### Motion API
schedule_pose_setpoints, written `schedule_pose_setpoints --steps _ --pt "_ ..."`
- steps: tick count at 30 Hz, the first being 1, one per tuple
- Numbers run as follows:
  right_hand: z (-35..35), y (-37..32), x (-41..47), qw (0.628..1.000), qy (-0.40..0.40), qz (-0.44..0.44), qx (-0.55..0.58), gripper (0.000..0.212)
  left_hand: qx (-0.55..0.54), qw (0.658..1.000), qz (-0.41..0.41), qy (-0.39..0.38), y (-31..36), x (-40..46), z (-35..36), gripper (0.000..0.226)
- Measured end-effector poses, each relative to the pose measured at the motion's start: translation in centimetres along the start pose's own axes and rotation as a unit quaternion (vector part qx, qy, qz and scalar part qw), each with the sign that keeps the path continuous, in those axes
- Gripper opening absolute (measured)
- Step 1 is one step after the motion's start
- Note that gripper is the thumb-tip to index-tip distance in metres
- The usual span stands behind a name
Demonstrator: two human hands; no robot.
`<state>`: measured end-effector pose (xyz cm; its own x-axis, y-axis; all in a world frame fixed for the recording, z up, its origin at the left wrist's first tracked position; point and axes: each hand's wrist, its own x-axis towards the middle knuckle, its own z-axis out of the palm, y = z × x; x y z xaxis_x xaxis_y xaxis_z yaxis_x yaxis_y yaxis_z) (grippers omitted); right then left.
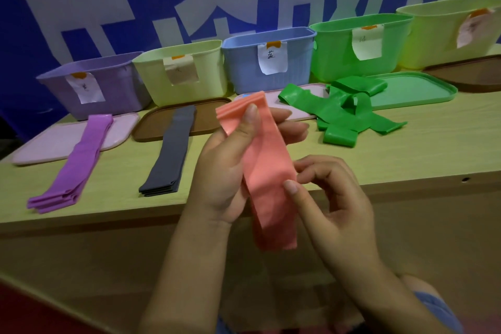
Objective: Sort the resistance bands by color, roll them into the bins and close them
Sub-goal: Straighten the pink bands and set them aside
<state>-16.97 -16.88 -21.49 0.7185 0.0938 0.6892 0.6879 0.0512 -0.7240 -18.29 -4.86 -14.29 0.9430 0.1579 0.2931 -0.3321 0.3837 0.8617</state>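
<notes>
Holding centre stage, the pink bands (pixel 264 171) hang as a flat stack above the front edge of the wooden table (pixel 379 154). Left hand (pixel 230 168) grips the stack near its top, thumb pressed on the front and fingers curled behind. Right hand (pixel 328 198) pinches the stack's right edge lower down, thumb against fingertips.

Over on the left, the purple bands (pixel 78 160) lie in a neat stack, far end resting on a pink lid (pixel 48 144). Beside them the dark grey bands (pixel 173 149) do the same across a brown lid (pixel 157 125). To the right, the green bands (pixel 344 114) sprawl in a loose tangle, partly over a green lid (pixel 414 89).

Along the back wall stand five open bins: purple bin (pixel 103 87), pale yellow bin (pixel 189 73), blue bin (pixel 271 62), green bin (pixel 339 49), another yellow bin (pixel 444 32). Each carries a paper label, writing probably too blurred to read.
</notes>
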Motion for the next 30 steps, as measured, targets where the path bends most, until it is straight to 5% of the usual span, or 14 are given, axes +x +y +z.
schedule_pose_setpoints --steps 8,30 --pt "0.4 0.2 -1.0 0.989 -0.067 0.129 0.022 0.026 0.003 1.000 -0.001 0.015 0.3 0.8 -0.2 0.035" --pt "1.1 1.6 -2.2 0.998 -0.006 0.019 -0.058 0.036 -0.097 0.991 -0.056 -0.079 1.5 0.1 -0.2 0.039"
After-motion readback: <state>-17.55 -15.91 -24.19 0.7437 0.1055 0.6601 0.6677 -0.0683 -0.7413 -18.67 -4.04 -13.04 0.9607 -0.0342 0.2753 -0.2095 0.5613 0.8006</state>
